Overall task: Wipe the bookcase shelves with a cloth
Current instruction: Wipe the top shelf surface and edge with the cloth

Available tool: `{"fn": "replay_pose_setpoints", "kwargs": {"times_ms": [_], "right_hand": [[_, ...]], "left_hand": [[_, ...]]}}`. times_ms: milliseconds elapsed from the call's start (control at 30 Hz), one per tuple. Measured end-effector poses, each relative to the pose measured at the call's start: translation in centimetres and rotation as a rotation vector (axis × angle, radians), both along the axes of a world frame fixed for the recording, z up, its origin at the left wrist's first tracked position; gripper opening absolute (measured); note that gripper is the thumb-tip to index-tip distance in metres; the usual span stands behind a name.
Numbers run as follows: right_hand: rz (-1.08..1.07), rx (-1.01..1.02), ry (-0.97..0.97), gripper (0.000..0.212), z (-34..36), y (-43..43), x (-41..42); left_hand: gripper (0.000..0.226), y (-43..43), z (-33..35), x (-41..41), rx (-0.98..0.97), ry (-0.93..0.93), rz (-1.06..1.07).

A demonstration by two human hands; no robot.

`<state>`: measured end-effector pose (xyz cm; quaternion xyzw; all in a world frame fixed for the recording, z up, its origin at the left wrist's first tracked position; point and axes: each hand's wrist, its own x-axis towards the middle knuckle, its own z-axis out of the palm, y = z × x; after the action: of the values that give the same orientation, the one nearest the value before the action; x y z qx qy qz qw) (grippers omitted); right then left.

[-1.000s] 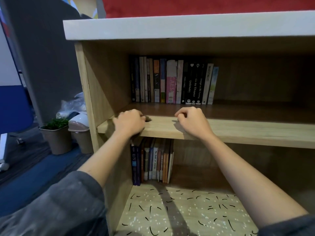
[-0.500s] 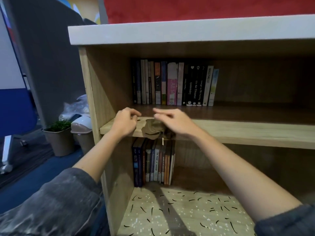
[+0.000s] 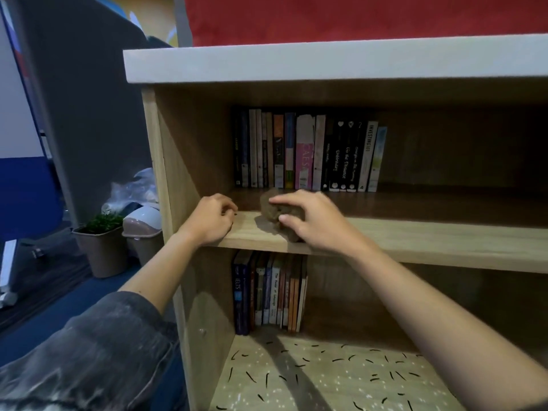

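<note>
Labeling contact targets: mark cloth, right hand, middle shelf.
cloth [image 3: 272, 211], head view, bunched exposed part
right hand [image 3: 320, 225], head view, back of hand
middle shelf [image 3: 430, 234], head view, bare top surface

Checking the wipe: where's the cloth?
Head view: the cloth bunched on the middle shelf, left part, gripped by the right hand, beside the left hand.

Gripping crumpled brown cloth [image 3: 278, 213] w/ right hand [image 3: 314, 221] on light wooden bookcase shelf [image 3: 415, 238]; resting curled left hand [image 3: 209, 221] at shelf's left end.
</note>
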<state>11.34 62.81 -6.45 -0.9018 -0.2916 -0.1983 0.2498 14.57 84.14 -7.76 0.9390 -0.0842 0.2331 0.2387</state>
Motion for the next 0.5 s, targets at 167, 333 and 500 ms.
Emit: {"fn": "replay_pose_setpoints", "kwargs": {"times_ms": [167,333,500], "right_hand": [[0.178,-0.103,0.155,0.027,0.4,0.6,-1.5],[-0.053,-0.001,0.051,0.035,3.8,-0.6,5.2],[-0.228,-0.324,0.562,0.062,1.2,2.3,12.9]], "left_hand": [[0.030,0.2,-0.3,0.4,0.059,0.000,0.092],[0.030,0.2,-0.8,0.4,-0.019,-0.096,0.119],[0.028,0.1,-1.8,-0.2,-0.390,-0.477,0.111]]}}
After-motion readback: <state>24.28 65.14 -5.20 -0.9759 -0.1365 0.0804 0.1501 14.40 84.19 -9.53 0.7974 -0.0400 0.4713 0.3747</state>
